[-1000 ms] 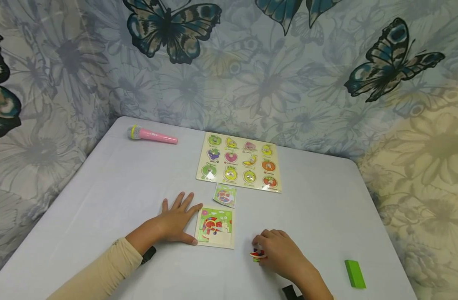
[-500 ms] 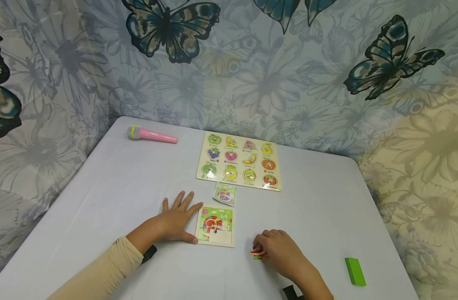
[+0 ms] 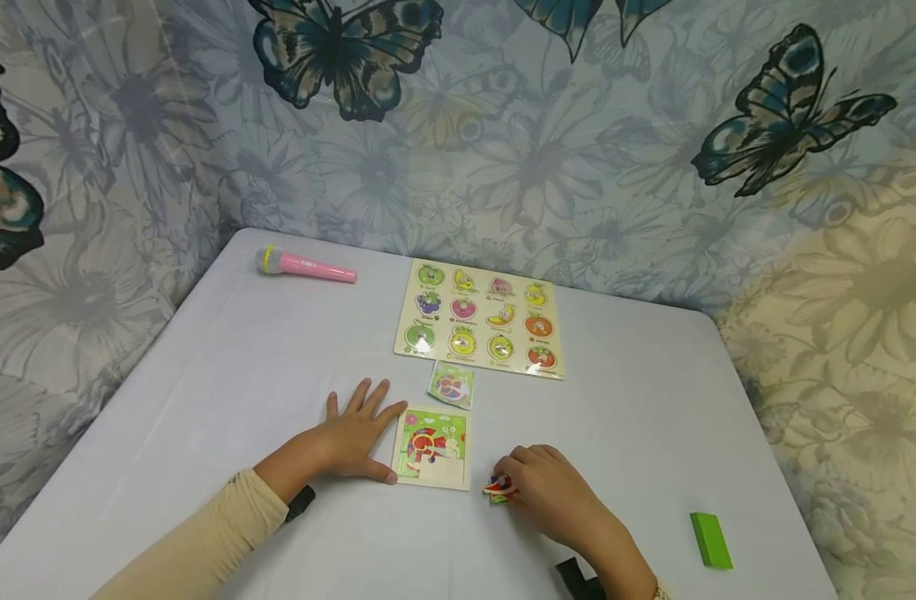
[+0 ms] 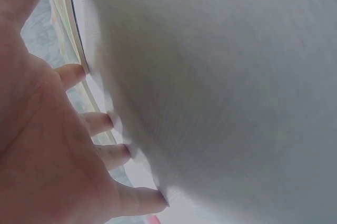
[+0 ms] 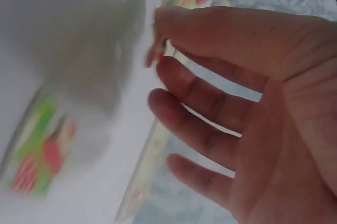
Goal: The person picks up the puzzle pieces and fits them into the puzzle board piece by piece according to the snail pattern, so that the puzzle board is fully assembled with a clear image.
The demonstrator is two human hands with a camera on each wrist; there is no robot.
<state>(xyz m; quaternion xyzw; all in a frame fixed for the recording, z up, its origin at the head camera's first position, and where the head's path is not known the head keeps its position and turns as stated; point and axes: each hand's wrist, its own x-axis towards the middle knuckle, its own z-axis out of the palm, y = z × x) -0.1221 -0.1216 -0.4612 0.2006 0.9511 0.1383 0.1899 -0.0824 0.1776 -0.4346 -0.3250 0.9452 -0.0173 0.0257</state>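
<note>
In the head view my left hand [image 3: 352, 442] lies spread on the white table, its thumb and index fingertip at the left edge of a square jigsaw puzzle board [image 3: 431, 454]. That board shows a red and green snail-like picture, with a bare space at its lower right. My right hand [image 3: 551, 492] pinches a small red and green puzzle piece [image 3: 500, 489] between thumb and index finger, just right of the board. Seen from the right wrist, the pinched puzzle piece [image 5: 154, 52] is edge-on and blurred. Another puzzle piece [image 5: 42, 153] lies lower left there; my hand hides it in the head view.
A small picture card [image 3: 451, 385] lies behind the board, touching a larger fruit picture board [image 3: 480, 318]. A pink toy microphone [image 3: 307, 265] is at the back left. On the right lies a green block [image 3: 710, 540]. A patterned wall covering [image 3: 533, 167] rises behind the table.
My right hand has moved a little left and away from me, carrying the puzzle piece closer to the board. My left hand stays at the board's edge.
</note>
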